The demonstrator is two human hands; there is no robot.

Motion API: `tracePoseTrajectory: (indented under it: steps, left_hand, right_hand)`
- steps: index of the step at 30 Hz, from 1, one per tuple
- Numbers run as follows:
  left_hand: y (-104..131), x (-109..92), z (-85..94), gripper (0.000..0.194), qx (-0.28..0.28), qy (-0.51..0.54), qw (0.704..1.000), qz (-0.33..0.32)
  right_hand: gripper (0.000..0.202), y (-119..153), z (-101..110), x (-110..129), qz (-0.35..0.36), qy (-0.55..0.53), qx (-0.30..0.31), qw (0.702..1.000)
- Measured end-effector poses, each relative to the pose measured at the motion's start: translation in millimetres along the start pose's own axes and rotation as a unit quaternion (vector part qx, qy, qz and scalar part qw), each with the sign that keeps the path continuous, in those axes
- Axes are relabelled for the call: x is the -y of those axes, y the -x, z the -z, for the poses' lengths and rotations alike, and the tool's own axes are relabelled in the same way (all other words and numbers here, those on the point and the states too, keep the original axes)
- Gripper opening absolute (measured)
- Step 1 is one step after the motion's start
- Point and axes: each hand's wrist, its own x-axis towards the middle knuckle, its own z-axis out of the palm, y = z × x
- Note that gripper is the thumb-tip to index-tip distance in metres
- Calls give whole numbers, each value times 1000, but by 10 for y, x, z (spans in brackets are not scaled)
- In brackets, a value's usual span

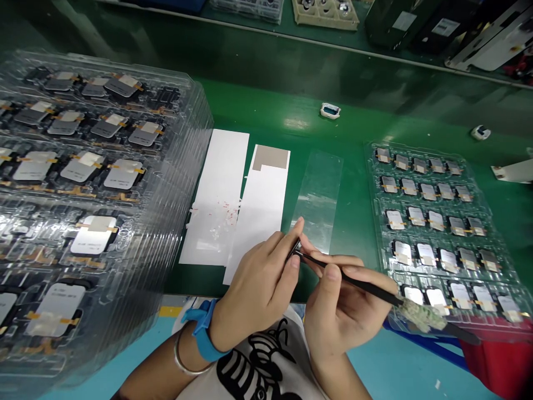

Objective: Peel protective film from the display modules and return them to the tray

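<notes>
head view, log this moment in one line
left hand: pinching small dark part | right hand: holding black tweezers, tip at part | clear sheet: flat beyond hands

Glossy green work surface (353, 211), dark green raised shelf (266, 34) along the far side, light reflecting off the green, pale turquoise floor (362, 372) at the near side, yellow floor stripe (170, 311) near left.

Two hands (262, 280) met around one small dark part (293, 248) and one slim black tool (358, 282), with two white sheets (225, 166) and one clear strip (322, 191) ahead, two white-rimmed pieces (330, 111) farther off, one tray stack (177, 183) leftward, and one tray (380, 222) rightward bearing twenty-five modules (428, 191).
</notes>
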Motion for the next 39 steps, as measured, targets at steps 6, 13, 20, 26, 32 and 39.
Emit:
tracePoseTrajectory:
  steps: [6, 13, 20, 26, 32, 39]
  left_hand:
    - [0, 26, 2, 51, 1, -8, 1000, 2]
    - [12, 43, 13, 51, 4, -13, 1000, 6]
    - [23, 34, 31, 52, 9, -19, 1000, 5]
    - [27, 30, 48, 49, -4, -33, 999, -12]
    - [17, 101, 38, 47, -27, -120, 991, -59]
    - [18, 99, 38, 54, -32, -135, 988, -70]
  right_hand:
    - [26, 0, 20, 0, 1, -5, 12, 1000]
    - [26, -35, 57, 16, 7, 5, 38, 999]
    - [25, -10, 70, 19, 0, 4, 60, 998]
    - [22, -36, 58, 24, 3, -3, 46, 999]
    - [21, -40, 56, 51, -20, -26, 28, 999]
    - [25, -13, 75, 85, 10, 13, 66, 998]
